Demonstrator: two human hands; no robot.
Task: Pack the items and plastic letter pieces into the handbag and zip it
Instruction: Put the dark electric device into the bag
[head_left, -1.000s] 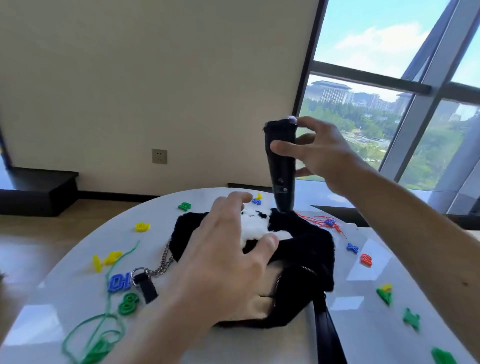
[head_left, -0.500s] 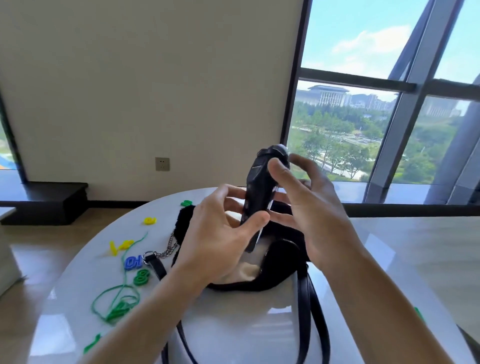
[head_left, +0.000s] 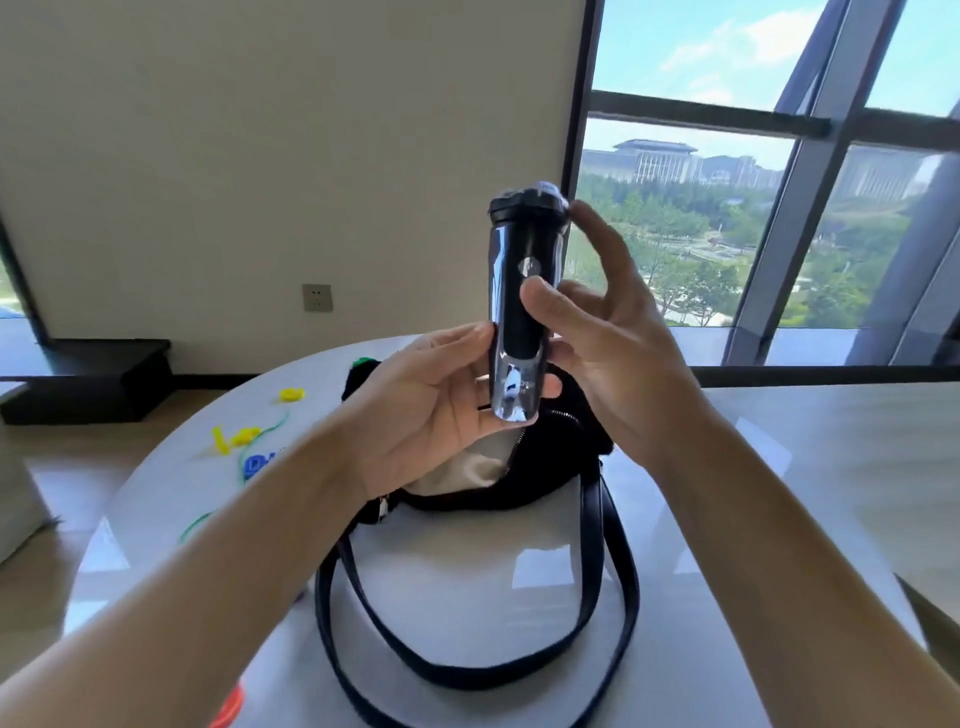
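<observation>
The electric shaver (head_left: 522, 306) stands upright in the air above the handbag (head_left: 545, 467), held by both hands. 1 second ago the right hand alone pinched it near the head while the left pressed on the bag; now the left hand (head_left: 431, 415) has come up and cups the shaver's lower end between thumb and fingers, and the right hand (head_left: 608, 358) closes on the body with its thumb across the front and a fingertip at the head. So both grips are clamped on the shaver — neither hand is free.

Below it the bag's zip is open, its pale lining (head_left: 462, 470) showing, mouth facing the person. That suggests the shaver is being turned for insertion, bottom first.

The strap (head_left: 618, 587) loops toward the near edge of the white table (head_left: 467, 587). To the left, yellow letter pieces (head_left: 234, 439), 1 blue piece (head_left: 258, 464) and a green cord (head_left: 270, 431) lie unpacked — most of the task remains.
</observation>
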